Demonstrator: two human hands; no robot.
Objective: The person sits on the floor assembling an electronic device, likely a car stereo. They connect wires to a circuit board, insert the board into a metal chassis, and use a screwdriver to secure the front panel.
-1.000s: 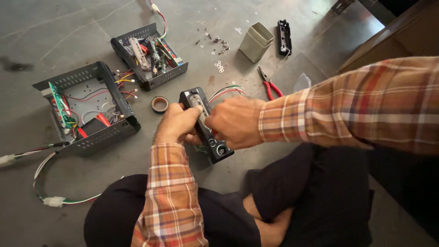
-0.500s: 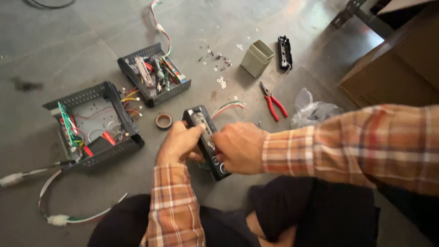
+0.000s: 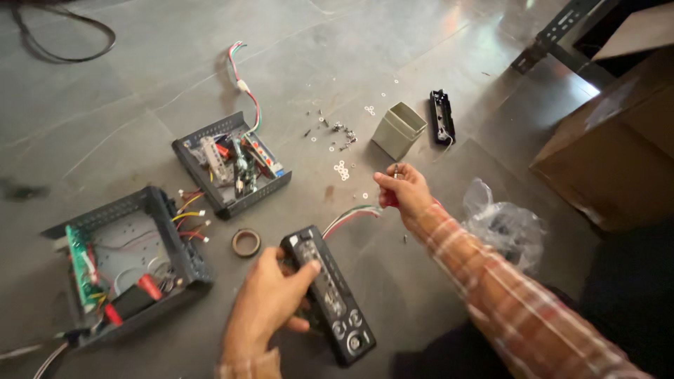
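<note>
The left hand (image 3: 270, 305) grips the black front panel (image 3: 328, 293), thumb across its upper face and fingers wrapped under the near edge; the grip appears to steady the panel with its knobs and buttons facing up. The panel lies on the floor (image 3: 105, 98) at an angle, and a bundle of red, green and white wires (image 3: 349, 213) leaves its far end. The right hand (image 3: 404, 193) is extended past the panel, fingers pinched closed on a small metal part, probably a screw (image 3: 396, 168), with a red handle (image 3: 388, 201) visible under the palm; what that handle belongs to cannot be told. Loose screws and washers (image 3: 342, 144) are scattered on the floor beyond that hand, beside a small open grey box (image 3: 398, 129) and a narrow black bracket (image 3: 441, 117). Left of the panel sits a tape roll (image 3: 246, 243). Two opened metal cases stand further left: the near case (image 3: 133, 260) holds a green circuit board along its left wall and has coloured leads at its right side; the far case (image 3: 232, 165) is packed with components and feeds a wire harness (image 3: 242, 77). A crumpled plastic bag (image 3: 505, 224) lies right of the forearm, and a cardboard box (image 3: 618, 147) stands at the right edge.
</note>
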